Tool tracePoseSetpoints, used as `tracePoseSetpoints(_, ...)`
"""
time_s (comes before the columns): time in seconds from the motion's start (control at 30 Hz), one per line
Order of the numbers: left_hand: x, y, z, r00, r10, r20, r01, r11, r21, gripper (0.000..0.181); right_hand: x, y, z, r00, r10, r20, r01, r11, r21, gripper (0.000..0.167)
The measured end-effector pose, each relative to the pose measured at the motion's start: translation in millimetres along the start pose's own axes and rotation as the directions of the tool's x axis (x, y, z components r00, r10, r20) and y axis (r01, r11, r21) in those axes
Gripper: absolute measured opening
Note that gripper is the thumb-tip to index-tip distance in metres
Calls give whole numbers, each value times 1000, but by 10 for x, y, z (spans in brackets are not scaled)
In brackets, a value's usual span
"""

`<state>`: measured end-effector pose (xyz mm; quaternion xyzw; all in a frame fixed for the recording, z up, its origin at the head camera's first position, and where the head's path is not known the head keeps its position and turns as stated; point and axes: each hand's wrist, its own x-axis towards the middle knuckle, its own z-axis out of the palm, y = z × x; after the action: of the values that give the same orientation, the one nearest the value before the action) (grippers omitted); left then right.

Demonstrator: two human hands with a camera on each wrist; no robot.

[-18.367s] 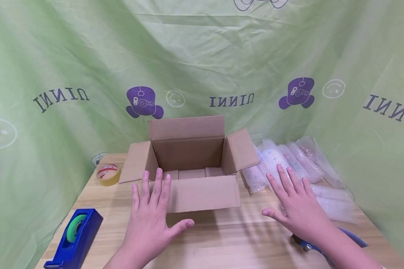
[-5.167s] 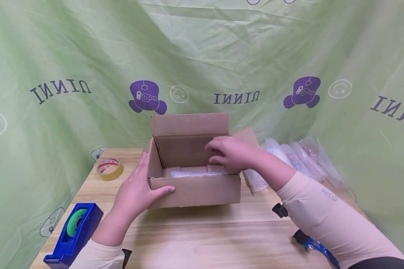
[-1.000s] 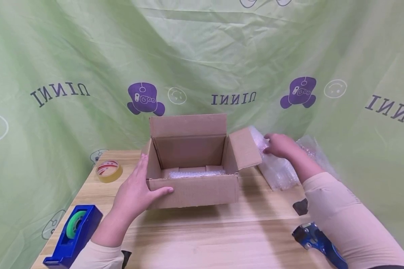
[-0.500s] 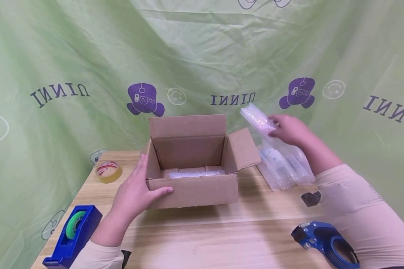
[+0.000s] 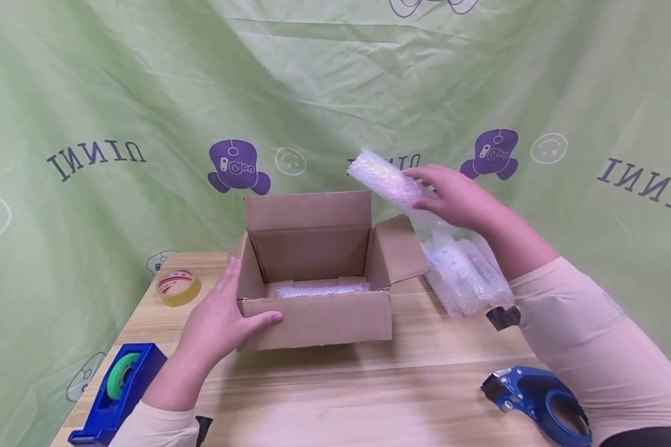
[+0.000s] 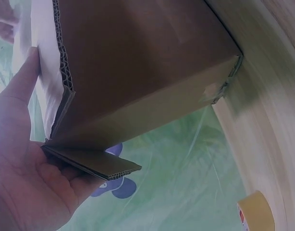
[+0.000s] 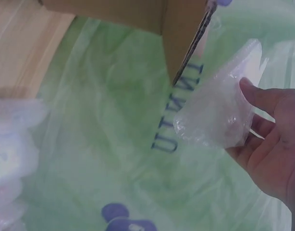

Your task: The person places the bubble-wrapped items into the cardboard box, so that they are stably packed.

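Observation:
A cardboard box [image 5: 315, 320] stands on the wooden table with its top flaps spread. At its front left corner my left hand [image 5: 215, 316] holds the flaps, thumb on the front one and fingers against the side one; the left wrist view shows the hand [image 6: 37, 159] around these flaps [image 6: 97, 161]. Inside the box lies a bubble-wrapped item [image 5: 321, 290]. My right hand [image 5: 458, 195] grips another bubble-wrapped item [image 5: 383, 177], tilted in the air above the right flap. In the right wrist view its thumb and fingers pinch the clear wrap [image 7: 219, 108]; what is wrapped inside is unclear.
More bubble-wrapped items [image 5: 464, 276] lie right of the box. A blue tape gun [image 5: 537, 397] is at the front right. On the left are a roll of yellow tape [image 5: 178, 288] and a blue tape dispenser [image 5: 120, 391] with green tape. A green curtain [image 5: 313, 93] hangs behind.
My right hand has lifted one bubble-wrapped item off the pile and carried it left and up towards the box. The left hand has stayed on the box corner.

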<state>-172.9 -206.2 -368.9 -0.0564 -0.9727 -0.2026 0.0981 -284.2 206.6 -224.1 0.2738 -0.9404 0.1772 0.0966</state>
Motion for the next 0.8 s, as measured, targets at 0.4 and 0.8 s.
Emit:
tracePoseSetpoints(0.4, -27, -86, -27, 1000, -6, 8, 6, 1000, -21, 134, 353, -559, 355, 975, -211, 67, 216, 973, -83, 58)
tracePoseSetpoints(0.8, -24, -58, -25, 1000, 0, -6, 0, 1000, -10, 132, 570, -735, 885, 937, -321, 137, 333, 940, -76, 54)
